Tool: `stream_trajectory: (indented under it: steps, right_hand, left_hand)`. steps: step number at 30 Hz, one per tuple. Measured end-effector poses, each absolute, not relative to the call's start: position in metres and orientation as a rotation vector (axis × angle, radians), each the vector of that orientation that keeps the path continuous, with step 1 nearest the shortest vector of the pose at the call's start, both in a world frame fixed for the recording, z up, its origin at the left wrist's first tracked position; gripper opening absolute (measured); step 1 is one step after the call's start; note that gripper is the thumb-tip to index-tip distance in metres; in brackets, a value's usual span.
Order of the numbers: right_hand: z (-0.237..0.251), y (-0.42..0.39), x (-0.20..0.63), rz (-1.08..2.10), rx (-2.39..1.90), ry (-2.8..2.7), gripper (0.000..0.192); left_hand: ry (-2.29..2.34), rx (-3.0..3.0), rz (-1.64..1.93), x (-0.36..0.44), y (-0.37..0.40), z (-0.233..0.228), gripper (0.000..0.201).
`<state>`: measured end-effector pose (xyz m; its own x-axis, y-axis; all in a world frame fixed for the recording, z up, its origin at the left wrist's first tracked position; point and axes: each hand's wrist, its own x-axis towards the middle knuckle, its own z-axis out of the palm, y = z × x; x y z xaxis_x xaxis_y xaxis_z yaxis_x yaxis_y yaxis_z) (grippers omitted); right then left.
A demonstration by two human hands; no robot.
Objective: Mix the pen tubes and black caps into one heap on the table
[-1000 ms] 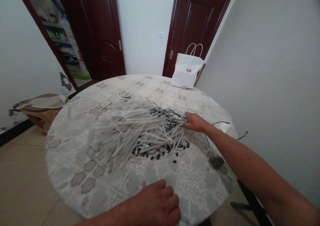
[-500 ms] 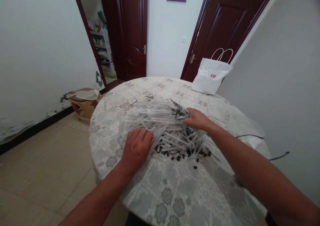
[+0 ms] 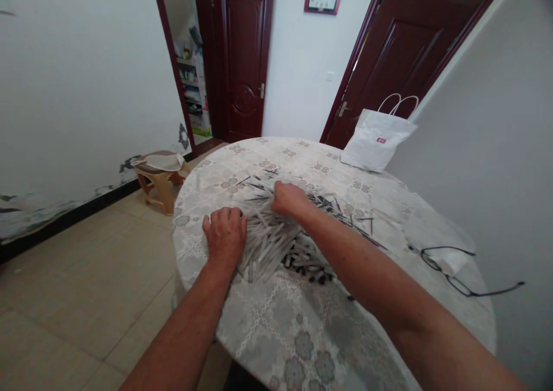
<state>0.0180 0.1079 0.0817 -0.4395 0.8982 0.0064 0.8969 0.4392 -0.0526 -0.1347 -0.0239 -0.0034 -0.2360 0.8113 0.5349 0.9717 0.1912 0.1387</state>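
Observation:
A heap of translucent white plastic tubes [image 3: 270, 241] lies on the table, with thin black rods [image 3: 328, 204] and small black caps [image 3: 317, 277] mixed in. My left hand [image 3: 225, 232] rests on the heap's left edge, palm down, its fingers slightly apart and bent over the outer tubes. Across the heap reaches my right arm, and my right hand [image 3: 289, 198] is closed at the far side among tubes and rods. Its fingertips are hidden, so what it grips cannot be made out.
A round table [image 3: 263, 316] wears a patterned cloth under a clear cover. Eyeglasses [image 3: 453, 278] lie at the right edge by a white tissue [image 3: 453, 261]. A white paper bag [image 3: 378, 140] stands at the back right. Left of the table is a stool [image 3: 159, 178].
My right hand has moved left across the heap; rods and tubes stuck out of it before. The tubes in front now slant differently. My left hand shifted slightly left. The view has turned a little.

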Motion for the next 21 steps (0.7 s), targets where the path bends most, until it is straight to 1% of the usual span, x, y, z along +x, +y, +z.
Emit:
stream_trajectory:
  steps: [3, 5, 9, 13, 16, 18, 21]
  right_hand:
    - [0.079, 0.099, 0.001, 0.07, -1.616, -2.602, 0.046]
    - [0.077, 0.093, -0.008, 0.056, -1.599, -2.57, 0.048]
    - [0.069, 0.083, -0.017, 0.029, -1.51, -2.523, 0.054]
    - [0.071, 0.064, -0.009, -0.002, -1.383, -2.508, 0.052]
    - [0.083, 0.048, 0.02, -0.066, -1.298, -2.475, 0.046]
    - [0.091, 0.044, 0.055, -0.106, -1.257, -2.435, 0.042]
    - [0.092, 0.055, 0.125, -0.174, -1.411, -2.363, 0.042]
  left_hand:
    - [-2.165, -1.67, -0.679, -0.142, -0.022, -0.009, 0.026]
    - [-2.179, -1.653, -0.708, -0.146, -0.02, -0.013, 0.032]
    - [-2.222, -1.649, -0.769, -0.15, -0.014, -0.019, 0.042]
    - [-2.26, -1.669, -0.794, -0.152, -0.013, -0.018, 0.042]
    - [-2.276, -1.688, -0.816, -0.154, -0.014, -0.017, 0.042]
    - [-2.28, -1.697, -0.834, -0.154, -0.014, -0.016, 0.044]
    - [-2.274, -1.702, -0.868, -0.152, -0.015, -0.014, 0.049]
